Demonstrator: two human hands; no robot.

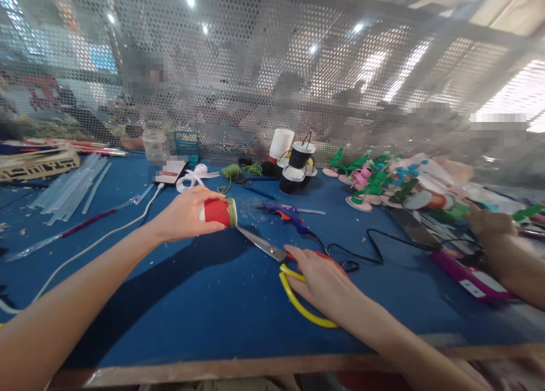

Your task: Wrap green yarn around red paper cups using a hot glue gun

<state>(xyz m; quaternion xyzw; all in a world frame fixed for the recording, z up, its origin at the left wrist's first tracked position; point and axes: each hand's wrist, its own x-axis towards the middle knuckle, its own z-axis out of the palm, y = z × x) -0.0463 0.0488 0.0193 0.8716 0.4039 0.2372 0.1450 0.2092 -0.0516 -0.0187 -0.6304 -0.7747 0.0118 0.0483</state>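
Observation:
My left hand (189, 214) is closed around a small red cup (216, 213), which lies on its side in the air with its green-banded rim pointing right. What the band is made of is too small to tell. My right hand (321, 277) grips a pair of scissors (263, 244) with one yellow and one red handle. The blades look closed together, and their tip is just below the cup's rim. Behind the scissors, a blue glue gun (287, 214) rests on the table.
Clear glue sticks (72, 186) and a white cable (106, 232) occupy the left side of the blue table (204, 311). Black-and-white cups (293, 178) and green yarn (231, 172) stand behind. Craft flowers (370, 178), a purple box (468, 274) and another person's hand (489, 223) are at right.

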